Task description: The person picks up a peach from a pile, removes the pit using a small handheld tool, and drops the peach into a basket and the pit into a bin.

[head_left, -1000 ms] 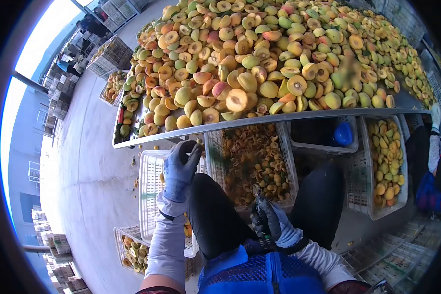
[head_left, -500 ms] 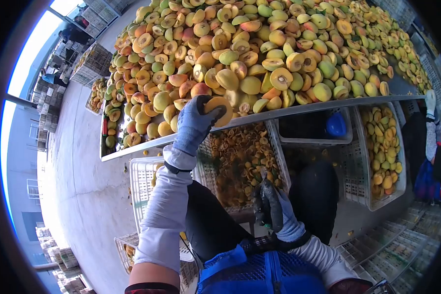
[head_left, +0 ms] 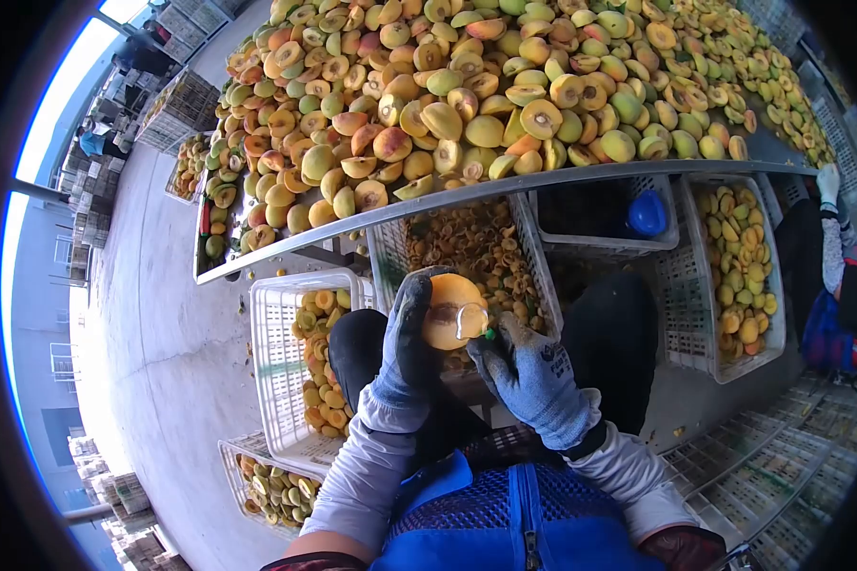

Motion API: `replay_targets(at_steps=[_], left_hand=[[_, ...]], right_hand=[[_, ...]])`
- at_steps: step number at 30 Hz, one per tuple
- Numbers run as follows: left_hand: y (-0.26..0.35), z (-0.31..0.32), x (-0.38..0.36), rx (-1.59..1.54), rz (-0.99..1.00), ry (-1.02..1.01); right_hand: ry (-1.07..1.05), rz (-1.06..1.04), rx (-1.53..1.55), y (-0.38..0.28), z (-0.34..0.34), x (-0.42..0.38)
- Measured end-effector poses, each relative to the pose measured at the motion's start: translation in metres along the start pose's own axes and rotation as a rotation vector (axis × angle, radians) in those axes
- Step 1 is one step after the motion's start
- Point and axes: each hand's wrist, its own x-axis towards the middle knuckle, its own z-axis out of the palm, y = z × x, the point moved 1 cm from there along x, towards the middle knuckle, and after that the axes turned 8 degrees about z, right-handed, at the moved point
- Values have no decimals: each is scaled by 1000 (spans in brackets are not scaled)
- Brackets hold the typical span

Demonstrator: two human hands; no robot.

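Observation:
In my gloved left hand (head_left: 400, 352) is a halved peach (head_left: 452, 290), its cut orange face turned up and toward my right hand. My right hand (head_left: 541, 376), also gloved, grips a small pitting tool (head_left: 488, 333) with a clear or metal loop and a green bit by the fingers. The loop lies against the right side of the peach's cut face, near its brown centre. Both hands are over my lap, below the edge of a metal table (head_left: 505, 182) heaped with peach halves (head_left: 486, 131). The tool's handle is hidden in my right hand.
Under the table, a crate (head_left: 535, 255) holds peach scraps. A white crate (head_left: 278, 333) and another crate (head_left: 703, 333) contain peach halves. A blue bowl (head_left: 647, 212) sits in a bin. At right, a co-worker's gloved hand (head_left: 828, 184) touches the table edge. Crate stacks (head_left: 176, 109) stand farther off.
My left hand has brought the peach half down from the table edge to above my lap. My right hand has turned and risen, bringing the tool's loop to the fruit.

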Motion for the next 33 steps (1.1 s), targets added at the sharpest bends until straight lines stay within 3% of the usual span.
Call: replay_targets(at_steps=[1, 5, 6, 9, 10, 18, 23, 33], left_hand=[[14, 10, -6, -130, -102, 26], [20, 13, -17, 62, -26, 12], [22, 11, -21, 210, 20, -69], [17, 11, -26, 250, 127, -160], [17, 14, -27, 140, 50, -139], [23, 25, -35, 212, 34, -207], [20, 33, -37, 164, -46, -207], [15, 30, -42, 445, 195, -148]], right_hand=[[11, -47, -82, 2, 0, 0], [-2, -72, -209, -5, -10, -2], [-2, -71, -208, -8, -12, -5], [-57, -45, -332, -11, -17, -8], [-85, -45, -399, -9, -17, -8], [-136, 13, -518, -7, -26, -25], [-92, 5, -414, 8, -18, -31], [-92, 42, 115, 26, 14, -49]])
